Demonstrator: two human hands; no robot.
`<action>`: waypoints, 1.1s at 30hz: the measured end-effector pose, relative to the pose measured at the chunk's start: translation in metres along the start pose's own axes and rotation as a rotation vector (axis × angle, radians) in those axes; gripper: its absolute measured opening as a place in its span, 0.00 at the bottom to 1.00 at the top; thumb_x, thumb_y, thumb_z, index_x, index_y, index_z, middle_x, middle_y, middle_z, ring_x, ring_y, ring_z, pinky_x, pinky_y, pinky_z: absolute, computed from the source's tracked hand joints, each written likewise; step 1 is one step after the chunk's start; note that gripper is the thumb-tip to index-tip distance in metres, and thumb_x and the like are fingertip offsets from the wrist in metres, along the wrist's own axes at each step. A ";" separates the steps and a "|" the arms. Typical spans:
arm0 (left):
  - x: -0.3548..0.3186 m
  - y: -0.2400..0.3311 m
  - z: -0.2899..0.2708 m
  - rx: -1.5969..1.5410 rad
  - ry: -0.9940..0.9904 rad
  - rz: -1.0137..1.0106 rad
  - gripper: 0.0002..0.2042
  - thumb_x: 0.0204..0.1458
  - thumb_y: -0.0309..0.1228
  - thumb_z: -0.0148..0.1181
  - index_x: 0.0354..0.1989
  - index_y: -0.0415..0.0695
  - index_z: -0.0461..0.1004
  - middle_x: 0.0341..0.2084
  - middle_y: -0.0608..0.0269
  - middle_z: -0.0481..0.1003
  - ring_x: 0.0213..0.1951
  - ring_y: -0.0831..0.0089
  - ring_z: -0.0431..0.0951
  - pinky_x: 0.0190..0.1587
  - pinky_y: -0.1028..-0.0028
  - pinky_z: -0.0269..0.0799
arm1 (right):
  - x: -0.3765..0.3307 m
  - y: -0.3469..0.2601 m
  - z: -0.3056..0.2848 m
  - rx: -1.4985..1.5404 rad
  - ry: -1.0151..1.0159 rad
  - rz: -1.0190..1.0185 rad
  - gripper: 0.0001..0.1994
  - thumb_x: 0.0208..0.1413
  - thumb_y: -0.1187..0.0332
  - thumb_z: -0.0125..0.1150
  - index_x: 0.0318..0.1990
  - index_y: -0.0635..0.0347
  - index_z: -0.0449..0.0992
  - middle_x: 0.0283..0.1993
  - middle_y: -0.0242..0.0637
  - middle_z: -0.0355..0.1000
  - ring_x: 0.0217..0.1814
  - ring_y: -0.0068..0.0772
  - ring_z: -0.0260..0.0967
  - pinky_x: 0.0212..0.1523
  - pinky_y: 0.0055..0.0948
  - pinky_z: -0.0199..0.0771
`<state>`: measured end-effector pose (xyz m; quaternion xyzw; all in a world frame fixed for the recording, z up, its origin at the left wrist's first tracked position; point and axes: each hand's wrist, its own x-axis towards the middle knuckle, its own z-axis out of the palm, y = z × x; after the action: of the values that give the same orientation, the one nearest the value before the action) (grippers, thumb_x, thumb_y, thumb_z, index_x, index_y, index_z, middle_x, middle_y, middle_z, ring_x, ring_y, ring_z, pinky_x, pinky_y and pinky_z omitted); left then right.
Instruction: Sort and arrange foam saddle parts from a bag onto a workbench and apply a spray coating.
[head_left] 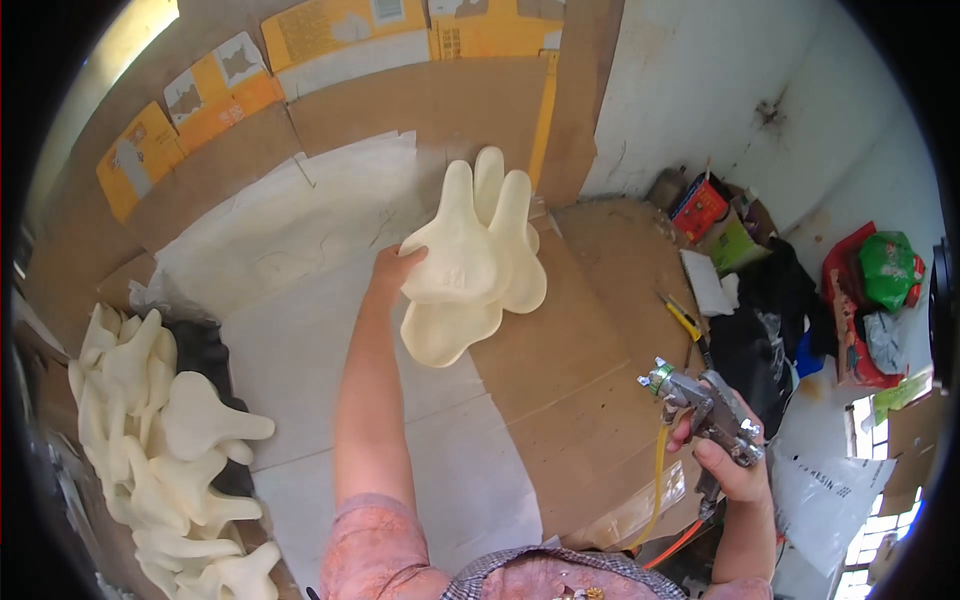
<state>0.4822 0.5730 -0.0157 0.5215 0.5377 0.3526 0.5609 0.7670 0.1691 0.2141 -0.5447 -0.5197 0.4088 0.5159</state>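
The person wears a short-sleeved top of faded pink cloth, mottled and worn, the left sleeve ending above the elbow. At the chest lies a collar or neckline of small grey-and-white check. Both forearms are bare, with no gloves, watch or rings visible on either hand.
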 end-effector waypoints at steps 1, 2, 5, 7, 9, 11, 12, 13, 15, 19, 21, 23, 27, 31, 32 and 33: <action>-0.011 -0.005 -0.005 0.016 0.018 -0.015 0.26 0.42 0.33 0.67 0.49 0.32 0.69 0.37 0.56 0.76 0.36 0.68 0.77 0.40 0.71 0.71 | 0.002 -0.002 0.005 0.021 -0.013 -0.005 0.32 0.47 0.66 0.63 0.59 0.70 0.58 0.37 0.44 0.70 0.36 0.31 0.70 0.40 0.30 0.72; -0.021 -0.015 -0.004 0.001 0.112 0.133 0.21 0.43 0.35 0.65 0.43 0.34 0.73 0.36 0.52 0.76 0.35 0.66 0.77 0.38 0.70 0.71 | 0.003 -0.008 0.011 0.062 0.029 -0.041 0.33 0.47 0.66 0.63 0.59 0.69 0.58 0.36 0.44 0.71 0.35 0.31 0.70 0.39 0.30 0.73; -0.044 -0.043 -0.002 0.116 0.420 0.397 0.15 0.45 0.35 0.61 0.36 0.37 0.77 0.21 0.55 0.75 0.25 0.67 0.76 0.33 0.70 0.70 | -0.003 -0.013 0.010 0.053 0.123 -0.062 0.36 0.46 0.62 0.66 0.61 0.62 0.56 0.34 0.40 0.70 0.31 0.29 0.70 0.34 0.30 0.73; -0.069 -0.039 0.012 -0.031 0.269 0.264 0.15 0.46 0.35 0.60 0.38 0.36 0.76 0.26 0.55 0.74 0.30 0.66 0.74 0.37 0.68 0.69 | -0.008 -0.016 0.005 0.050 0.124 -0.065 0.32 0.46 0.66 0.65 0.58 0.68 0.59 0.34 0.42 0.71 0.30 0.28 0.69 0.33 0.27 0.73; -0.088 -0.040 0.015 -0.050 0.211 0.187 0.16 0.47 0.36 0.60 0.41 0.38 0.76 0.32 0.52 0.72 0.39 0.63 0.72 0.43 0.68 0.67 | -0.012 -0.022 0.001 -0.039 -0.098 0.061 0.32 0.46 0.68 0.65 0.58 0.68 0.59 0.35 0.41 0.71 0.30 0.26 0.69 0.32 0.26 0.72; -0.105 -0.057 -0.002 -0.022 0.573 0.311 0.16 0.48 0.36 0.60 0.43 0.40 0.75 0.36 0.52 0.70 0.44 0.62 0.70 0.47 0.67 0.64 | -0.018 -0.026 -0.002 -0.148 -0.263 0.049 0.31 0.46 0.69 0.64 0.58 0.68 0.60 0.38 0.41 0.70 0.31 0.25 0.68 0.33 0.26 0.71; -0.111 -0.071 -0.030 -0.024 0.684 0.339 0.18 0.48 0.37 0.60 0.44 0.38 0.74 0.35 0.52 0.71 0.43 0.61 0.70 0.48 0.67 0.64 | -0.019 -0.030 0.002 -0.122 -0.254 0.050 0.31 0.46 0.69 0.64 0.57 0.68 0.60 0.38 0.40 0.70 0.31 0.24 0.68 0.33 0.25 0.71; -0.124 -0.077 -0.049 -0.051 0.770 0.302 0.19 0.49 0.37 0.60 0.45 0.36 0.73 0.36 0.53 0.71 0.43 0.62 0.70 0.48 0.67 0.64 | -0.021 -0.033 0.002 -0.108 -0.229 0.062 0.30 0.46 0.68 0.64 0.57 0.68 0.61 0.38 0.40 0.70 0.32 0.24 0.68 0.33 0.25 0.71; -0.157 -0.095 -0.101 -0.414 0.757 0.175 0.21 0.51 0.37 0.60 0.48 0.33 0.70 0.39 0.55 0.73 0.41 0.65 0.72 0.45 0.70 0.68 | -0.016 -0.047 -0.001 -0.179 -0.255 0.105 0.29 0.47 0.66 0.64 0.56 0.67 0.62 0.38 0.37 0.70 0.33 0.23 0.67 0.34 0.23 0.70; -0.217 -0.091 -0.128 -0.734 0.835 0.215 0.19 0.54 0.34 0.57 0.51 0.36 0.67 0.42 0.59 0.73 0.42 0.68 0.74 0.44 0.69 0.72 | 0.010 -0.048 0.012 -0.232 -0.289 0.157 0.27 0.49 0.70 0.61 0.57 0.68 0.62 0.36 0.34 0.69 0.30 0.21 0.67 0.32 0.21 0.70; -0.222 -0.090 -0.127 -0.761 0.808 0.237 0.19 0.54 0.33 0.56 0.51 0.36 0.67 0.43 0.59 0.73 0.44 0.68 0.74 0.46 0.68 0.72 | 0.020 -0.048 0.020 -0.209 -0.248 0.118 0.27 0.49 0.70 0.60 0.57 0.68 0.61 0.35 0.34 0.69 0.30 0.21 0.66 0.33 0.22 0.70; -0.216 -0.088 -0.118 -0.791 0.771 0.262 0.19 0.54 0.33 0.56 0.52 0.36 0.66 0.44 0.59 0.72 0.45 0.67 0.74 0.47 0.67 0.72 | 0.018 -0.047 0.022 -0.194 -0.168 0.077 0.28 0.49 0.67 0.61 0.57 0.68 0.61 0.32 0.34 0.69 0.29 0.22 0.67 0.32 0.22 0.69; -0.174 -0.092 -0.076 -1.017 0.381 0.275 0.21 0.54 0.34 0.56 0.53 0.35 0.65 0.46 0.57 0.71 0.47 0.66 0.73 0.49 0.67 0.72 | 0.002 -0.041 0.008 -0.190 -0.152 0.042 0.28 0.49 0.69 0.61 0.58 0.69 0.60 0.33 0.36 0.69 0.30 0.22 0.66 0.33 0.23 0.71; -0.130 -0.089 0.011 -0.532 0.122 -0.136 0.23 0.46 0.30 0.61 0.52 0.41 0.66 0.42 0.59 0.72 0.46 0.65 0.73 0.51 0.67 0.69 | -0.028 -0.043 -0.008 -0.090 0.149 -0.026 0.30 0.49 0.68 0.60 0.60 0.68 0.58 0.34 0.36 0.68 0.32 0.24 0.67 0.36 0.23 0.70; -0.124 -0.089 0.024 -0.532 0.101 -0.136 0.23 0.46 0.30 0.61 0.52 0.41 0.66 0.42 0.59 0.72 0.46 0.65 0.73 0.51 0.67 0.69 | -0.033 -0.046 -0.008 -0.129 0.223 -0.060 0.30 0.50 0.68 0.58 0.61 0.67 0.57 0.34 0.36 0.68 0.32 0.24 0.67 0.37 0.24 0.70; -0.121 -0.088 0.036 -0.318 0.180 -0.033 0.25 0.43 0.30 0.62 0.52 0.42 0.65 0.42 0.59 0.72 0.46 0.64 0.73 0.51 0.67 0.68 | -0.035 -0.047 -0.010 -0.135 0.241 -0.059 0.30 0.50 0.68 0.58 0.61 0.67 0.57 0.34 0.36 0.68 0.32 0.24 0.67 0.37 0.24 0.70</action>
<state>0.4811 0.4317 -0.0768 0.3835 0.5317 0.4694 0.5915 0.7655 0.1301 0.2586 -0.6075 -0.4963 0.2892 0.5486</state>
